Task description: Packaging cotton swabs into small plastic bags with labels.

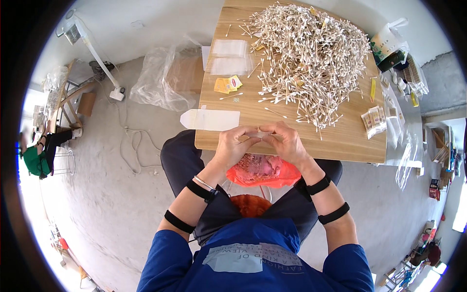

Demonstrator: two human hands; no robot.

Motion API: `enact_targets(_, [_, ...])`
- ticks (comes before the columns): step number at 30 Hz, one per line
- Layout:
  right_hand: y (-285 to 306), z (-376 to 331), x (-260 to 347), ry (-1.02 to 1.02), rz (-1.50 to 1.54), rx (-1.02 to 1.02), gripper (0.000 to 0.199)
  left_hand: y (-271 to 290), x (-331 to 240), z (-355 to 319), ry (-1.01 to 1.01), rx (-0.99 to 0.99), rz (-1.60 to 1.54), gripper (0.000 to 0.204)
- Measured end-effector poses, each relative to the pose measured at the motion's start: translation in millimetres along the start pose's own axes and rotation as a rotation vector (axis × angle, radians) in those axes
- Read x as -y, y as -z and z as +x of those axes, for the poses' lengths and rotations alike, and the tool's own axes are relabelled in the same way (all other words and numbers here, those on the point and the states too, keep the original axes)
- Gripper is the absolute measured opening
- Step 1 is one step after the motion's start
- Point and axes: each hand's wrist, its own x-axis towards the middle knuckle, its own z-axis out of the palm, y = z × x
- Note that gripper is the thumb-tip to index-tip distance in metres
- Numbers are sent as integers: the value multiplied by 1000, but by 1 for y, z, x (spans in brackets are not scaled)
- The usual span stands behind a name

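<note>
At the table's front edge, my left hand (233, 145) and my right hand (288, 142) meet with fingers pinched. Between them is a small translucent plastic bag (259, 134), mostly covered by the fingers; what is inside it I cannot make out. Just beyond lie a few loose cotton swabs (276, 112), and behind them a large heap of cotton swabs (311, 58). Left of my hands a white paper sleeve with a pointed end (211, 119) lies flat. Yellow printed cards (227, 84) and stacks of clear flat bags (229, 57) lie farther back.
Filled swab packs (373, 120) sit at the wooden table's (253, 141) right edge. Under its front edge hangs a red plastic bag (265, 176) between my knees. Plastic sheeting (163, 80) and a cable (138, 151) lie on the floor at left; another person (39, 158) sits far left.
</note>
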Motion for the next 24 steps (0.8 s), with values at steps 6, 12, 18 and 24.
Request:
enact_targets(6, [0, 0, -3, -30, 116, -2, 16, -3, 2, 0, -8, 64, 14, 24])
enact_targets(12, [0, -2, -5, -48, 51, -36, 8, -7, 4, -2, -16, -2, 12, 24])
enact_targets(18, [0, 0, -1, 112, -104, -28, 12, -6, 1, -4, -132, -24, 87, 16])
enact_targets(24, [-1, -5, 2, 104, -64, -34, 12, -2, -4, -2, -194, -10, 89, 18])
